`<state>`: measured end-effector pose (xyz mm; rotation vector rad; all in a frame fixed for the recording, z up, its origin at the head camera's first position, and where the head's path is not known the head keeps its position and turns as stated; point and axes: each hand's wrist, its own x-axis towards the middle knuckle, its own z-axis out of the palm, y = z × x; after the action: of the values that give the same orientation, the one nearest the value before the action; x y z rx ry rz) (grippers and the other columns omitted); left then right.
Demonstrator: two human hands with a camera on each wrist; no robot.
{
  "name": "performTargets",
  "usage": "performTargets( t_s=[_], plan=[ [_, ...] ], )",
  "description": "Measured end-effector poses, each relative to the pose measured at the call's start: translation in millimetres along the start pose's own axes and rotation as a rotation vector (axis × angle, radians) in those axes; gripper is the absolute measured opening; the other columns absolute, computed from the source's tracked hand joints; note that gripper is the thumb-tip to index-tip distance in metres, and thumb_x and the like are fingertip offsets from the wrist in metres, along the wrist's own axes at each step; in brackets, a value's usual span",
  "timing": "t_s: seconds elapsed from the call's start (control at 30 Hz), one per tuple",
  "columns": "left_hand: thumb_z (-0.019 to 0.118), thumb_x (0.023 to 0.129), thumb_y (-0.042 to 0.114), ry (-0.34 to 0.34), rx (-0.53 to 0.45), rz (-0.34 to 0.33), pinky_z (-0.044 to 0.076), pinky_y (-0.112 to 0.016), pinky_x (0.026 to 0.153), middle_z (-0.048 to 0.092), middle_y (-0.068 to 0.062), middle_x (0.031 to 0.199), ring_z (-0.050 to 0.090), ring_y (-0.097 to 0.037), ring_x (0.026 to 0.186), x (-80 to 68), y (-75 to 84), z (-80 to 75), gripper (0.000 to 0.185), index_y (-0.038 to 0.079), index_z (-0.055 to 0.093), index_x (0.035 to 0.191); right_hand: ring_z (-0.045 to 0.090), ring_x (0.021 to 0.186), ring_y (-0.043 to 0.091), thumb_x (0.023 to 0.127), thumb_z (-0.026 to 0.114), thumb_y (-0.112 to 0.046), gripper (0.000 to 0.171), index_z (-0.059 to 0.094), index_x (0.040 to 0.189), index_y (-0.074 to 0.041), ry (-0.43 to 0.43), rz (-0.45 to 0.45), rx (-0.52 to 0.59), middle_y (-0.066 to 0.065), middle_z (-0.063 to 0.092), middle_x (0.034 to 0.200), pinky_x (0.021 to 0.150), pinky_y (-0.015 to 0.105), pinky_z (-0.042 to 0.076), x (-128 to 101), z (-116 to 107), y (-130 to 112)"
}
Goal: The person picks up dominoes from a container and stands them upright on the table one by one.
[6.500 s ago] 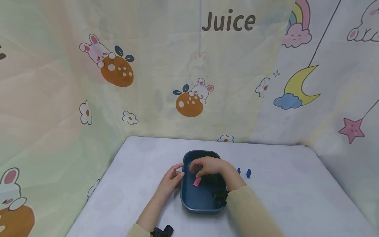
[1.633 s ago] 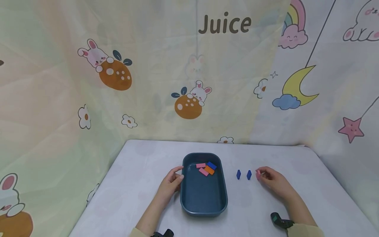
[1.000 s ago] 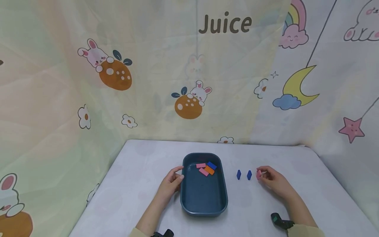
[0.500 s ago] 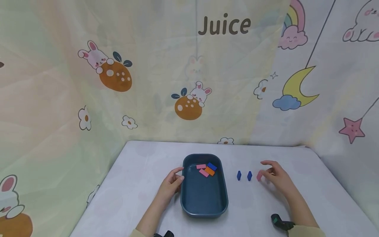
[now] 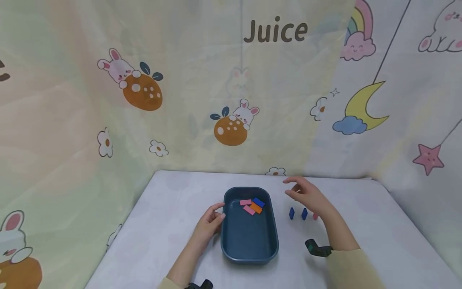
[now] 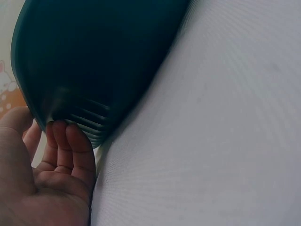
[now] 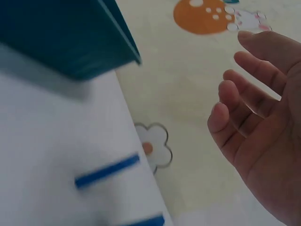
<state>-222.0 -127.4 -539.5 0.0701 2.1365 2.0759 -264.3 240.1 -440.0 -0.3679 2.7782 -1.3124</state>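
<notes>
A dark blue tray (image 5: 250,251) sits mid-table and holds two pink blocks (image 5: 246,202), an orange block (image 5: 256,208) and a blue block (image 5: 258,202) at its far end. My left hand (image 5: 211,218) rests against the tray's left wall, fingertips (image 6: 66,136) touching the wall (image 6: 94,61). My right hand (image 5: 304,194) hovers open and empty above the table, right of the tray. Below it two blue blocks (image 5: 291,213) (image 5: 304,214) and a pink block (image 5: 315,216) stand upright in a row. The right wrist view shows relaxed fingers (image 7: 244,101) and a blue block (image 7: 107,171).
The table (image 5: 368,224) is covered in a pale cloth and closed in by printed fabric walls (image 5: 144,100) at the back and both sides. A black wrist strap (image 5: 317,248) shows on my right forearm.
My right hand let go of the pink block, leaving it upright beside the two blue ones, then lifted and moved left toward the tray. The left hand stayed at the tray.
</notes>
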Motion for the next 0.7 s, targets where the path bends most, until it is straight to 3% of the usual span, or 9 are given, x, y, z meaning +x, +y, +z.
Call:
performTargets(
  t_s=[0.07, 0.23, 0.43, 0.7],
  plan=[
    [0.067, 0.093, 0.038, -0.007, -0.001, 0.004, 0.053, -0.031, 0.077, 0.061, -0.007, 0.099, 0.061, -0.019, 0.082, -0.5, 0.8, 1.3, 0.049, 0.026, 0.053, 0.139, 0.058, 0.092, 0.026, 0.094, 0.065, -0.044, 0.043, 0.055, 0.131, -0.026, -0.037, -0.043, -0.007, 0.006, 0.059, 0.114, 0.075, 0.035, 0.052, 9.5, 6.9, -7.7],
    [0.066, 0.095, 0.037, -0.012, 0.004, 0.005, 0.052, -0.031, 0.078, 0.06, -0.008, 0.099, 0.06, -0.019, 0.084, -1.7, 1.4, 3.0, 0.048, 0.026, 0.052, 0.14, 0.059, 0.083, 0.029, 0.095, 0.065, -0.036, 0.033, 0.059, 0.125, -0.023, -0.15, -0.105, 0.008, 0.003, 0.061, 0.107, 0.074, 0.039, 0.053, 29.9, 26.2, -24.0],
    [0.066, 0.094, 0.038, -0.011, 0.011, -0.003, 0.052, -0.031, 0.079, 0.06, -0.007, 0.099, 0.06, -0.02, 0.085, -4.2, 1.6, 2.1, 0.048, 0.027, 0.053, 0.139, 0.062, 0.084, 0.031, 0.095, 0.066, -0.034, 0.037, 0.061, 0.126, -0.015, -0.261, -0.097, 0.012, 0.006, 0.064, 0.1, 0.077, 0.04, 0.055, 48.5, 50.5, -43.3],
    [0.066, 0.093, 0.04, -0.006, 0.013, 0.0, 0.052, -0.031, 0.078, 0.06, -0.006, 0.098, 0.06, -0.019, 0.083, -4.2, 2.0, 0.4, 0.05, 0.027, 0.053, 0.139, 0.066, 0.091, 0.023, 0.093, 0.066, -0.033, 0.032, 0.065, 0.122, -0.02, -0.386, -0.045, -0.096, 0.0, 0.066, 0.111, 0.085, 0.04, 0.055, 71.6, 90.9, -60.7]
  ],
)
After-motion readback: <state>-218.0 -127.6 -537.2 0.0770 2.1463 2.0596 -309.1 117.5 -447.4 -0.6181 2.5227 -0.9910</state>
